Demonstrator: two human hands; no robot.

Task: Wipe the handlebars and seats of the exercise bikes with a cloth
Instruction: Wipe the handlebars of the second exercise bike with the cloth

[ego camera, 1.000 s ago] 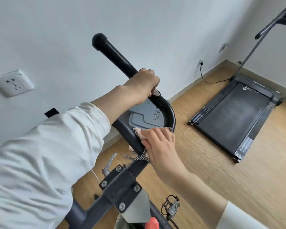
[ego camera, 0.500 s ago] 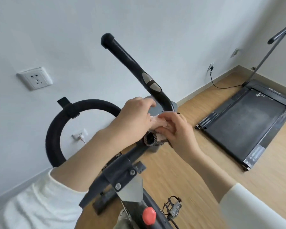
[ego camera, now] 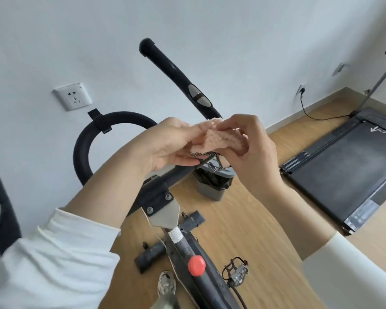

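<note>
A black exercise-bike handlebar (ego camera: 178,76) rises up the middle, with a silver pulse sensor on its right arm and a curved loop (ego camera: 85,141) at the left. My left hand (ego camera: 165,148) and my right hand (ego camera: 247,143) meet just above the bar's centre, both pinching a pink fluffy cloth (ego camera: 216,139) with a dark patterned edge. The cloth is lifted off the bar and bunched between the fingers. Below, the bike's stem carries a red knob (ego camera: 196,265). No seat is in view.
A grey waste bin (ego camera: 212,186) with a black liner stands on the wood floor behind the bar. A black treadmill (ego camera: 343,175) lies at the right, its cable plugged into the wall. A white socket (ego camera: 73,97) is on the wall at left. A pedal (ego camera: 236,272) sits low.
My left hand let go of the right handlebar arm and came to the cloth. Both hands lifted the cloth off the bar; the view shifted right and down.
</note>
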